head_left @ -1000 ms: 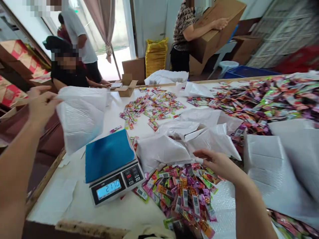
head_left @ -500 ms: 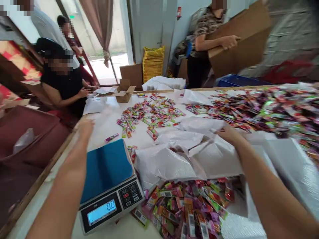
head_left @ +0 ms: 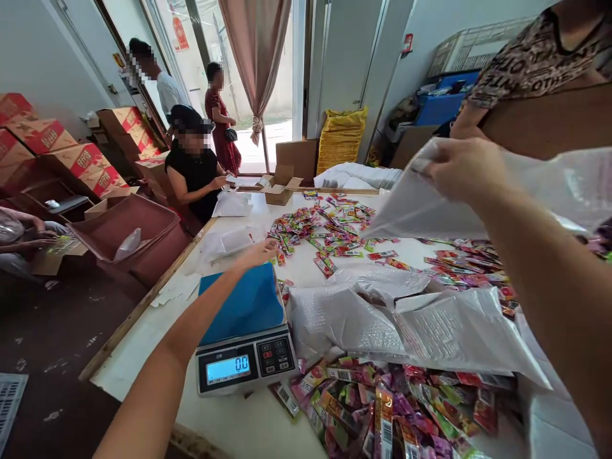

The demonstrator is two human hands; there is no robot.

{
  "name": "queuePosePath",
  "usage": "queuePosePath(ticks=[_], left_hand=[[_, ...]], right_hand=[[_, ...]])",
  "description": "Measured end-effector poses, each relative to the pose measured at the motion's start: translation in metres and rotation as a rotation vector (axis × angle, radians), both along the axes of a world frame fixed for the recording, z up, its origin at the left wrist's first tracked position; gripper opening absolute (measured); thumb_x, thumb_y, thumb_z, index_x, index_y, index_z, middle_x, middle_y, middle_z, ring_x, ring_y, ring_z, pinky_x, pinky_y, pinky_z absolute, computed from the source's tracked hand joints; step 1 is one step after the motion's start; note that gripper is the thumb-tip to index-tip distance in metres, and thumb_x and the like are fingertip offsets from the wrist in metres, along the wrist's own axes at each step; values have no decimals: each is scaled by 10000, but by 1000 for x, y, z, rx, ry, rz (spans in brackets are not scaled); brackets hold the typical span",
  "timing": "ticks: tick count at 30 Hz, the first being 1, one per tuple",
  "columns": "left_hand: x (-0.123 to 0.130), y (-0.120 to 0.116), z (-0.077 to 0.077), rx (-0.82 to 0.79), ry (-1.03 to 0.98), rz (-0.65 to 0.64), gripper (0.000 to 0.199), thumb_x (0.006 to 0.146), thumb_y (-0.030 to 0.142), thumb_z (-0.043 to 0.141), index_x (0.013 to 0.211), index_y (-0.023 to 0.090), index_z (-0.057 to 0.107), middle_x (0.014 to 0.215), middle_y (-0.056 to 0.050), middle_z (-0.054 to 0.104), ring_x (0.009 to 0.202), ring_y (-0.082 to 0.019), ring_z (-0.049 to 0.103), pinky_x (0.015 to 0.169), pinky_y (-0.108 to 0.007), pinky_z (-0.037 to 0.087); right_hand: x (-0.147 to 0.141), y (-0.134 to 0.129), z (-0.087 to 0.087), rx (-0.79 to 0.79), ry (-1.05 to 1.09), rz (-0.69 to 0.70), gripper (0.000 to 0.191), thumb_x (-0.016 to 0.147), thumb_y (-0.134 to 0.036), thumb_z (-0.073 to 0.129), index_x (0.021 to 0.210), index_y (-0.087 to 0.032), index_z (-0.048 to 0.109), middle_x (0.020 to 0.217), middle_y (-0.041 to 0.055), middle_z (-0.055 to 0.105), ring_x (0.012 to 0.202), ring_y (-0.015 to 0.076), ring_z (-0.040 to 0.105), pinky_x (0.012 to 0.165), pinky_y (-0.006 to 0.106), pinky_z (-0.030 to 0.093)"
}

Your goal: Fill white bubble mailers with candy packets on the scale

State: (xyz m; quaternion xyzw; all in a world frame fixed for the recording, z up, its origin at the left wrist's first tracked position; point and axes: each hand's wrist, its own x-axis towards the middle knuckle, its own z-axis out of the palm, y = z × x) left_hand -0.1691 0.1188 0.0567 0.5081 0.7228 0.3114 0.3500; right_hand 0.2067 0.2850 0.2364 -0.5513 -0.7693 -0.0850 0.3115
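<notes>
Head view: since the earlier frame, the white bag (head_left: 406,201) has been raised by the right hand (head_left: 456,167); the left hand (head_left: 258,253) has been brought across the scale (head_left: 229,370) to the far sachets (head_left: 303,223). White bag: gripped at its edge, presumably for clearance. Left hand: fingers loosely drawn in; contents cannot be told. Scale: set near the surface (head_left: 136,366) edge, probably for easy reading. Lying bags (head_left: 342,319): interposed before near sachets (head_left: 377,408). Beyond: open carton (head_left: 280,194), seated co-worker (head_left: 194,175).

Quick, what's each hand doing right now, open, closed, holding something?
Left hand: near the loose packets; cannot tell whether it is open or closed.
Right hand: closed on a white bag.
</notes>
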Motion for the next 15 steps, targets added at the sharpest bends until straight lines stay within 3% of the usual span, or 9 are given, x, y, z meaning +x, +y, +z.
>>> queuePosePath(ticks=[3, 6, 8, 11, 13, 15], left_hand=[[45, -54, 5, -82, -389, -106, 752, 913, 678, 569, 1507, 231, 449, 1212, -181, 674, 976, -281, 733, 855, -449, 601], [52, -95, 18, -51, -989, 57, 917, 836, 861, 449, 1493, 221, 432, 1192, -205, 661, 963, -341, 741, 806, -521, 616], [32, -116, 26, 130, -1195, 340, 883, 849, 855, 422, 1417, 184, 507, 1103, -192, 680, 935, -334, 738, 794, -509, 626], [-9, -148, 28, 374, -1121, 791, 561, 950, 625, 518, 1280, 177, 588, 942, -119, 691, 805, -255, 719, 751, -442, 640], [-32, -170, 18, 415, -991, 954, 374, 939, 452, 611, 1209, 193, 604, 875, -71, 674, 740, -212, 691, 721, -400, 639], [-46, -192, 1, 407, -875, 1021, 326, 886, 380, 688, 1146, 200, 610, 839, -46, 652, 708, -188, 669, 700, -370, 631]], right_hand=[[-53, -58, 36, -21, 184, 301, 118, 839, -253, 654, 798, -148, 688, 651, 16, 569, 614, 110, 419, 655, 309, 344], [-107, -110, 34, -95, 315, 696, 118, 827, -245, 648, 774, -146, 684, 661, -4, 572, 658, 112, 466, 693, 294, 377], [-141, -139, 13, -226, 361, 948, 153, 837, -285, 645, 777, -154, 695, 726, 8, 638, 710, 133, 531, 721, 289, 414], [-182, -176, -37, -424, 378, 1173, 245, 877, -389, 622, 770, -181, 694, 789, 13, 700, 768, 167, 599, 757, 295, 466], [-201, -198, -71, -478, 373, 1208, 296, 897, -422, 605, 721, -192, 666, 765, 4, 699, 767, 173, 609, 754, 292, 479], [-213, -217, -101, -499, 373, 1208, 317, 895, -420, 614, 671, -197, 630, 727, -9, 682, 756, 167, 605, 745, 280, 480]])
